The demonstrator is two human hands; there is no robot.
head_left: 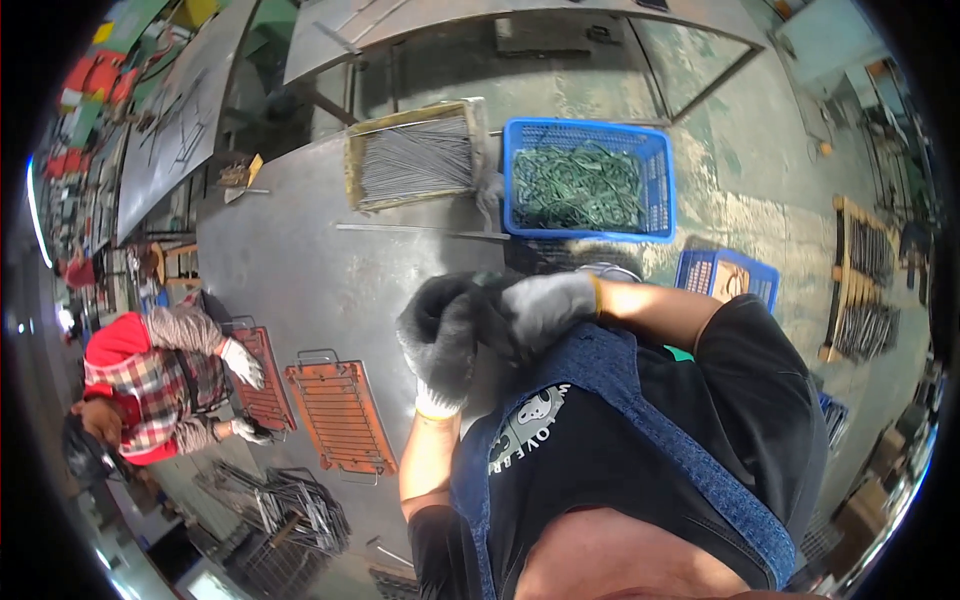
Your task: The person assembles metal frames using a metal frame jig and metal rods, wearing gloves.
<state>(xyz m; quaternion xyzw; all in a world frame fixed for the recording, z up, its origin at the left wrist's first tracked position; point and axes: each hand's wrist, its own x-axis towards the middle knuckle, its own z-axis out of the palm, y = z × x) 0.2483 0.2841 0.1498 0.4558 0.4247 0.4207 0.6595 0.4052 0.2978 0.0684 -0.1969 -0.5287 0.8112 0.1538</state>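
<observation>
My left hand [440,335], in a dark grey glove with a white cuff, is raised in front of my chest with its fingers curled. My right hand [545,310], in a grey glove with a yellow cuff edge, meets it from the right. The right fingers merge with dark shapes between the two gloves, and what lies there cannot be made out. Below and to the left of my hands, an orange-red slatted fixture [343,417] with metal wire frames on it lies on the grey metal table [290,240]. A thin metal rod [400,229] lies beyond my hands.
A yellowish tray of thin metal rods [415,160] stands at the far side. Beside it is a blue basket [590,235] of green tangled strips; a smaller blue basket [765,290] sits right. At left a co-worker [160,370] handles another red fixture [268,390]. Wire frames [300,510] are heaped nearby.
</observation>
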